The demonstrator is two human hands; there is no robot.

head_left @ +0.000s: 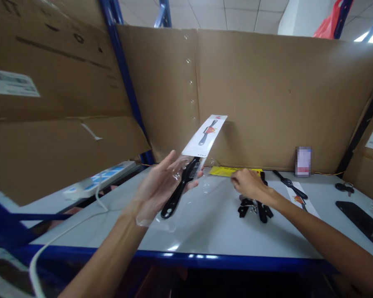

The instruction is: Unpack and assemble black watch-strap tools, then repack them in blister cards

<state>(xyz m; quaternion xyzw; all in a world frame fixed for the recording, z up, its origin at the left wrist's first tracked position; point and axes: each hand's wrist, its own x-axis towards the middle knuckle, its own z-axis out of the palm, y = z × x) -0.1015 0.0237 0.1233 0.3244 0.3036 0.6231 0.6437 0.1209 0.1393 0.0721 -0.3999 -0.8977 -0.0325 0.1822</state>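
A clear plastic bag holds a black two-handled tool [180, 188] that looks like a spokeshave, with a white printed card [205, 136] above it. My left hand [157, 184] grips this bag from beneath, thumb up on the left and fingertips on the right edge, tilted above the table. My right hand [250, 185] is closed, fingers curled in, near a yellow packet [219, 170]; whatever it may hold is hidden. Under the right wrist lies a pile of black tools [261, 213] with small metal parts, partly covered by the arm.
Another black tool [290, 185] lies beside a white card [307, 205]. Farther right are keys [345, 188], a black phone-like object [362, 223] and a propped, blurred screen [303, 161]. A power strip [102, 178] with a white cable is left. Cardboard walls [251, 95] enclose the table [205, 231].
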